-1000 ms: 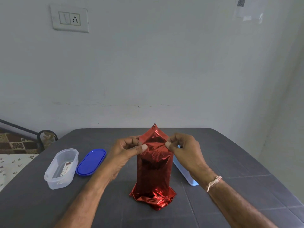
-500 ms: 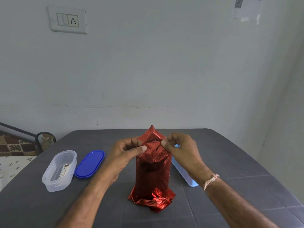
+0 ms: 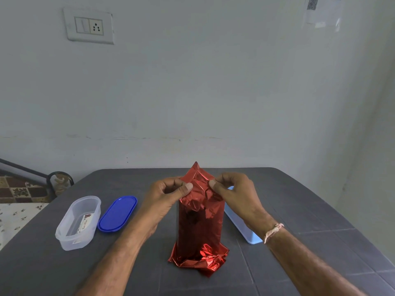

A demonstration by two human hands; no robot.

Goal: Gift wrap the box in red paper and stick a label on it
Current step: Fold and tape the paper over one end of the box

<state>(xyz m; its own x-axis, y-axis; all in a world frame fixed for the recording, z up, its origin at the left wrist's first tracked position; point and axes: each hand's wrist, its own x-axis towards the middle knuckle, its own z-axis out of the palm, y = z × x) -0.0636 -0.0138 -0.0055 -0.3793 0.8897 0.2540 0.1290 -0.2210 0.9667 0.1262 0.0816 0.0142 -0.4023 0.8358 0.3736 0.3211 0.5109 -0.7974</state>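
both hands, left hand [image 3: 168, 194] and right hand [image 3: 234, 190], pinch red paper [image 3: 201, 218] atop the upright box on the bench [image 3: 299, 199], folding the top flap; taping likely comes next

Clear tub [image 3: 78, 223] beside blue lid [image 3: 117, 213] on grey table [image 3: 320, 210]; switch plate [image 3: 88, 25] on wall.
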